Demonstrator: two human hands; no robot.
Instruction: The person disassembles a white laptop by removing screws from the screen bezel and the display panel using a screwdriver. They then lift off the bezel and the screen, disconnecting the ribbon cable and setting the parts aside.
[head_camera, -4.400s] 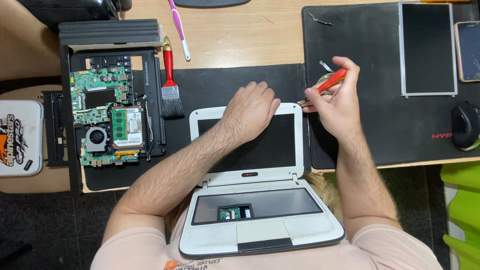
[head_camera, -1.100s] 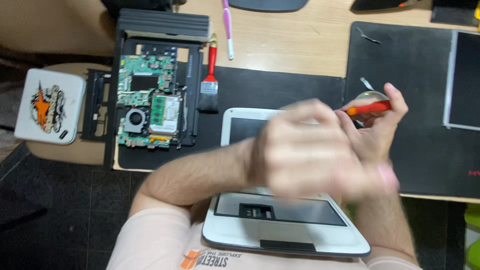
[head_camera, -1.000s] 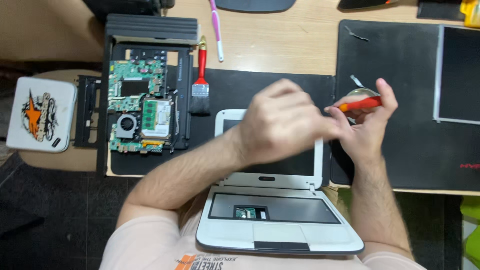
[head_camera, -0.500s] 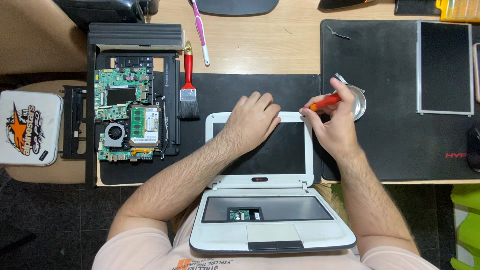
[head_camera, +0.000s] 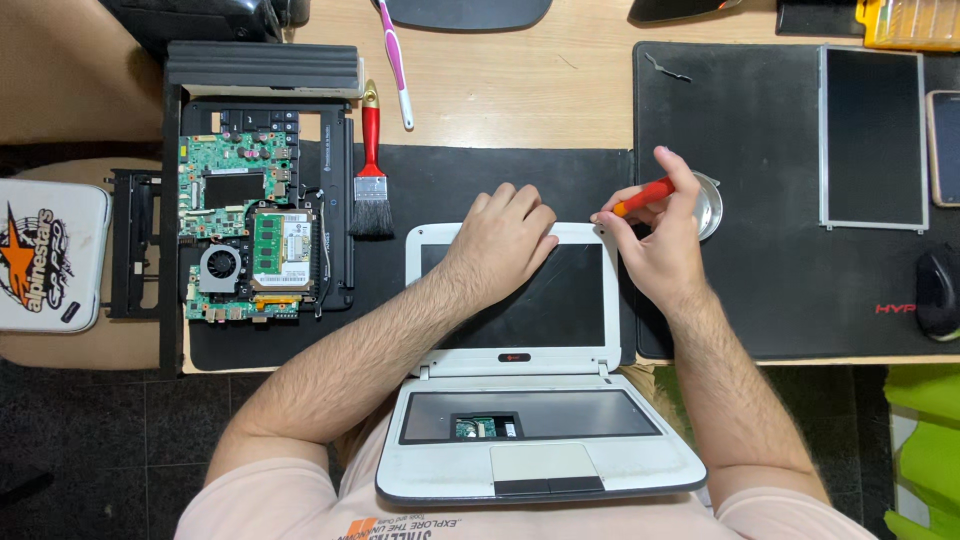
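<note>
Your left hand (head_camera: 505, 235) is lying flat and empty on the white laptop (head_camera: 520, 330) at centre, its thin screen seeming fragile, while your right hand (head_camera: 660, 250) is pinching the slim, rigid red screwdriver (head_camera: 640, 197) at two o'clock.

I have one view only, from the head camera, looking almost straight down over the desk (head_camera: 500, 100) from close above. The laptop (head_camera: 520, 340) sits centre frame, my forearms entering from the bottom edge, floor showing lower left.
</note>
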